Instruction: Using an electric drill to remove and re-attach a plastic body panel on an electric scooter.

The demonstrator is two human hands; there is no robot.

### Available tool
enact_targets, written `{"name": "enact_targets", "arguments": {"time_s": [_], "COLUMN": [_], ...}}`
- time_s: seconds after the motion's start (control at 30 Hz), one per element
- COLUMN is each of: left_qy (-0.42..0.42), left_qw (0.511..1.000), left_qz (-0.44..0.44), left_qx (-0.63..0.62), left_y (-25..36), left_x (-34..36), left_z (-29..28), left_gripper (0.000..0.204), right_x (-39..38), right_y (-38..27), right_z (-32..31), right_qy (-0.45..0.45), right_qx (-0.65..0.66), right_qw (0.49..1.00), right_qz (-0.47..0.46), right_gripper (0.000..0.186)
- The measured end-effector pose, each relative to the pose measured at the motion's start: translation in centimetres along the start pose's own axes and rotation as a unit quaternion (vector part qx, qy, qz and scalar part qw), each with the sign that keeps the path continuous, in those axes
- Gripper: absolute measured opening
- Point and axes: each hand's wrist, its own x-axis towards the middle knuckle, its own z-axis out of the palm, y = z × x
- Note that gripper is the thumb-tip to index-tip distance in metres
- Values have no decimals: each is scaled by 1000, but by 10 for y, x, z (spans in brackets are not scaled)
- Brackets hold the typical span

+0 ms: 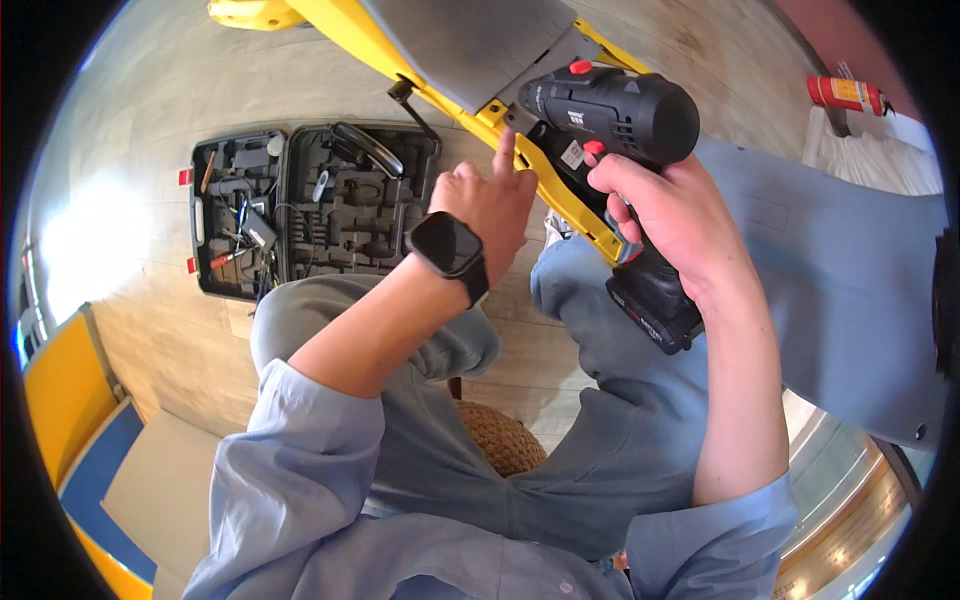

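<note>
My right hand [668, 222] grips the handle of a black cordless drill [610, 115] with red buttons, its nose pressed against the yellow frame [470, 108] of a grey panel [480, 40]. My left hand [490, 205], a black smartwatch [447, 246] on the wrist, reaches up with its index finger raised beside the drill's nose, touching the yellow frame. The drill bit itself is hidden.
An open black tool case [300, 205] with bits and tools lies on the wooden floor at the left. A large grey panel [850, 290] spreads to the right. A red extinguisher [845, 94] lies at top right. A woven stool [503, 440] sits under my knees.
</note>
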Motion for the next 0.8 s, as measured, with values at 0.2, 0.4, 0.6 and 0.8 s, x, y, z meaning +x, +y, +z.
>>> {"name": "enact_targets", "arguments": {"time_s": [0.2,0.4,0.6,0.8], "left_qy": [5,61,62,91], "left_qw": [998,996,996,994], "left_qz": [-46,-56,-58,-58], "left_qx": [40,41,30,29], "left_y": [0,-6,-11,-13], "left_x": [9,8,8,10], "left_z": [2,13,14,13], "left_gripper": [56,39,28,25], "right_x": [1,7,13,10], "right_y": [-8,-9,-8,-15], "right_z": [12,18,19,21], "right_qy": [0,2,2,3], "right_qx": [11,33,30,31], "right_qw": [999,998,997,996], "right_qz": [45,58,77,88], "right_gripper": [16,17,29,29]}}
